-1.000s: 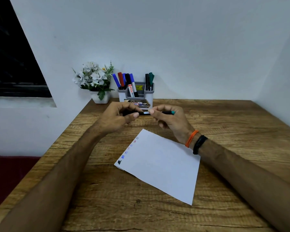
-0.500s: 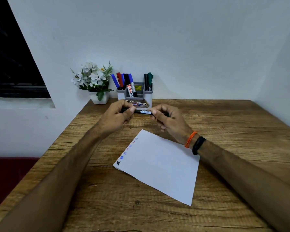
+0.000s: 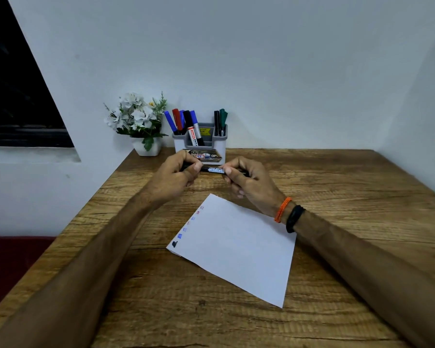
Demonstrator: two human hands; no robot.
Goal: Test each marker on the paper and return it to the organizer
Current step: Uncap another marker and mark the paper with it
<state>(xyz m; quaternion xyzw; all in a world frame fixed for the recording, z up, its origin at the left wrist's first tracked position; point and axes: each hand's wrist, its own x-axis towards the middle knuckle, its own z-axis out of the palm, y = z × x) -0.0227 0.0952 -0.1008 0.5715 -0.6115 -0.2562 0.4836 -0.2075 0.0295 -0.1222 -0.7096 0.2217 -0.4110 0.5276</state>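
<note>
Head view: both hands, left hand (image 3: 176, 178) and right hand (image 3: 246, 180), grip a black marker (image 3: 215, 170) held level above the counter (image 3: 337, 187), before the organizer (image 3: 220, 138); its teal end, showing a second ago, now sits hidden in the right fist, likely capping or uncapping.

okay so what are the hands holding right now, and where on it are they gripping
Both hands hold one slim black marker level above the wooden table: the left hand grips its left end, the right hand pinches its right part. The labelled middle shows between them.
</note>
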